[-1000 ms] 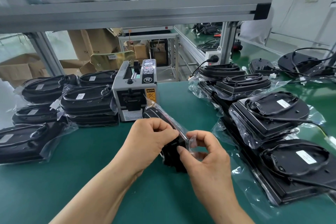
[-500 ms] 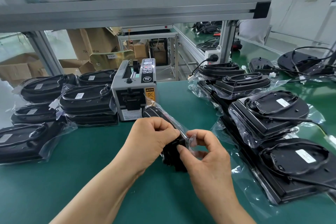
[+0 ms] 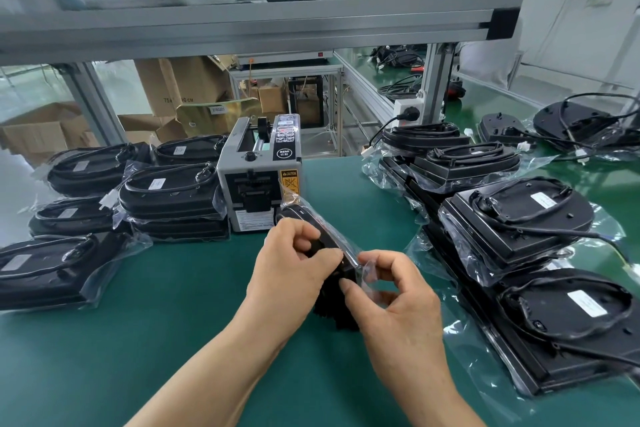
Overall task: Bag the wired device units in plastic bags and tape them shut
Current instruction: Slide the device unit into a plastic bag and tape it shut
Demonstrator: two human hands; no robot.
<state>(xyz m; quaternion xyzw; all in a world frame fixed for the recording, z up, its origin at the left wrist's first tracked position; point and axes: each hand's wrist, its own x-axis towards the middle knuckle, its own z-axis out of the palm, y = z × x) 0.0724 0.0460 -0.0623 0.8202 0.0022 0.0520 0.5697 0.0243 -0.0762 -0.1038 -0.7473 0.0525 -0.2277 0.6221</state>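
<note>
A black wired device unit in a clear plastic bag [image 3: 304,218] stands on edge at the middle of the green table [image 3: 173,340]. My left hand [image 3: 291,274] grips its left side near the bag's folded end. My right hand [image 3: 391,298] pinches a clear strip, bag flap or tape [image 3: 369,274], against the unit's near end. Most of the unit is hidden behind both hands. Bagged units [image 3: 169,194] are stacked at the left. More units [image 3: 519,218] lie in loose bags in a row on the right.
A grey automatic tape dispenser [image 3: 259,177] stands just behind the held unit. An aluminium frame shelf [image 3: 242,24] spans overhead, with a post and a power socket [image 3: 410,113] at the back right. Unbagged units with loose cables [image 3: 581,125] lie far right. Cardboard boxes [image 3: 180,87] sit beyond the table.
Both hands stay on the bagged unit in nearly the same place. My right fingers have shifted slightly on the clear strip at the unit's end.
</note>
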